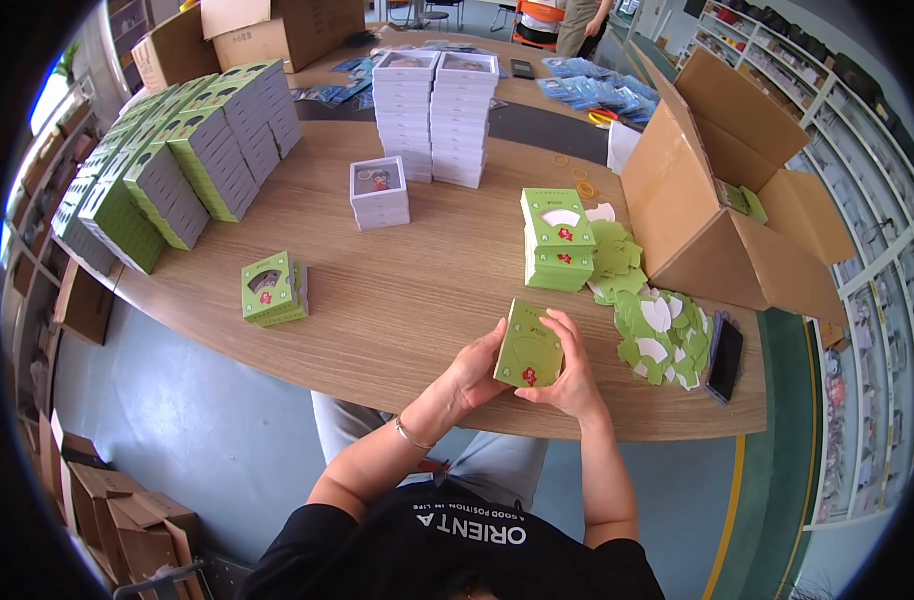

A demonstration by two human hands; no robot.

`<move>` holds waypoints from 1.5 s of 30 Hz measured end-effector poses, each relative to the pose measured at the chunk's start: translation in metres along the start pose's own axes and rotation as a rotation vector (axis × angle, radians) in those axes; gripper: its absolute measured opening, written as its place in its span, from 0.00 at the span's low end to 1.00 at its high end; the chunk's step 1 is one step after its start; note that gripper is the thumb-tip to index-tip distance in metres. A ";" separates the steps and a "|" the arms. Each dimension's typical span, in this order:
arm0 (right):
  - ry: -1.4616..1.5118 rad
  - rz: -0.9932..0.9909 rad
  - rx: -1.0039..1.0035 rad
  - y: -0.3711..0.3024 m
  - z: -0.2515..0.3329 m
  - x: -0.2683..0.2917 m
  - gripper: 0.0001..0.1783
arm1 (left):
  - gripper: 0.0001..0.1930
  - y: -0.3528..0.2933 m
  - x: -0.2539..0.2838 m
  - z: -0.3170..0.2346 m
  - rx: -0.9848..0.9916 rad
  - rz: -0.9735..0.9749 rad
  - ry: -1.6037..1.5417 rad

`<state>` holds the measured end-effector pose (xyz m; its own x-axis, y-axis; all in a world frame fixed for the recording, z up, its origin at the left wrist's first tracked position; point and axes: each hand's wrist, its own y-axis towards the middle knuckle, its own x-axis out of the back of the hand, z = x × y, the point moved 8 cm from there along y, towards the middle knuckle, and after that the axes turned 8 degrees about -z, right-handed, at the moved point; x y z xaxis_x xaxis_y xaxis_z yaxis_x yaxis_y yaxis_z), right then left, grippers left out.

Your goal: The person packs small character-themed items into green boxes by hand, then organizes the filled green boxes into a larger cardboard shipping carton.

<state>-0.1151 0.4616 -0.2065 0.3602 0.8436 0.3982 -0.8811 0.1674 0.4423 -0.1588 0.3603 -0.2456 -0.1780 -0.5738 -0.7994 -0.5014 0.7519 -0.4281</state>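
Note:
Between my two hands is a flat green cardboard box sleeve (533, 345) with a red figure printed near one corner and a fan-shaped panel on its face that looks filled in. My left hand (475, 368) grips its left edge, while my right hand (574, 375) holds the right side with fingers over the top. Just beyond stands a stack of similar green sleeves (559, 268). Green and white paper cut-outs (662, 335) lie heaped to the right. Further left sit green boxes (274, 290) with a fan-shaped window. White boxes (380, 194) with clear lids are stacked mid-table.
Tall white box stacks (435, 120) rise at the back, with rows of green-sleeved boxes (197, 150) at left. An open carton (692, 220) and a phone (724, 360) flank the right edge. Blue packets (597, 88) and rubber bands (585, 188) lie far right. Someone stands behind.

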 end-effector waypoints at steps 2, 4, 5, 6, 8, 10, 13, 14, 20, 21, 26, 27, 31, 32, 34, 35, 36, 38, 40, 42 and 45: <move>-0.024 -0.003 0.029 0.001 0.004 -0.001 0.57 | 0.28 0.002 0.003 0.002 0.003 0.003 -0.022; -0.047 -0.006 0.058 0.003 0.009 0.000 0.55 | 0.28 0.006 0.009 0.005 0.005 0.005 -0.044; -0.133 0.020 0.080 0.004 0.014 -0.002 0.54 | 0.27 0.007 0.011 0.007 0.006 0.008 -0.060; -0.219 0.046 0.102 0.005 0.016 -0.004 0.53 | 0.27 0.008 0.013 0.008 0.006 0.011 -0.075; -0.257 0.047 0.139 0.005 0.020 -0.004 0.53 | 0.26 0.005 0.010 0.008 0.004 0.017 -0.093; -0.291 0.049 0.180 0.003 0.023 -0.004 0.52 | 0.26 0.002 0.005 0.006 -0.003 0.022 -0.111; -0.239 -0.011 0.188 0.000 0.026 0.000 0.50 | 0.24 0.004 0.008 0.005 -0.021 -0.040 -0.074; -0.250 -0.021 0.192 -0.001 0.027 0.001 0.50 | 0.23 0.009 0.015 0.003 -0.084 -0.089 -0.003; -0.609 -0.083 0.361 -0.001 0.064 0.007 0.53 | 0.17 0.029 0.058 -0.018 -0.340 -0.472 0.354; -0.712 -0.139 0.414 -0.001 0.076 0.012 0.55 | 0.17 0.034 0.065 -0.020 -0.338 -0.477 0.352; -0.301 -0.178 0.338 0.014 0.077 0.020 0.59 | 0.16 0.026 0.034 -0.054 -0.815 -0.458 0.879; -0.307 -0.181 0.330 0.010 0.072 0.014 0.59 | 0.18 0.013 0.026 -0.062 -1.027 -0.462 0.868; -0.154 -0.125 0.258 0.004 0.056 -0.011 0.60 | 0.17 -0.032 0.010 -0.064 -0.518 0.075 0.338; -0.118 -0.100 0.274 0.005 0.058 -0.020 0.60 | 0.17 -0.038 0.011 -0.065 -0.516 0.064 0.338; -0.057 -0.067 0.301 0.006 0.063 -0.033 0.60 | 0.19 -0.047 0.005 -0.059 -0.385 0.199 0.220; -0.048 -0.063 0.302 0.007 0.066 -0.040 0.60 | 0.19 -0.050 0.009 -0.060 -0.389 0.189 0.220; -0.036 -0.054 0.308 0.008 0.069 -0.048 0.61 | 0.19 -0.054 0.013 -0.058 -0.335 0.221 0.099; -0.035 -0.010 0.306 0.007 0.070 -0.059 0.60 | 0.20 -0.060 0.016 -0.053 -0.279 0.252 -0.026; -0.024 0.000 0.317 0.005 0.073 -0.064 0.60 | 0.21 -0.067 0.015 -0.050 -0.184 0.292 -0.176; -0.013 0.010 0.332 0.005 0.077 -0.067 0.60 | 0.22 -0.071 0.019 -0.051 -0.179 0.293 -0.209; 0.063 -0.006 0.339 0.005 0.086 -0.064 0.60 | 0.24 -0.080 0.013 -0.050 -0.152 0.346 -0.282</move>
<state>-0.1161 0.3648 -0.1601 0.3359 0.8749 0.3489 -0.7234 0.0024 0.6904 -0.1634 0.2766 -0.2005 -0.1305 -0.1716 -0.9765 -0.5752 0.8153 -0.0664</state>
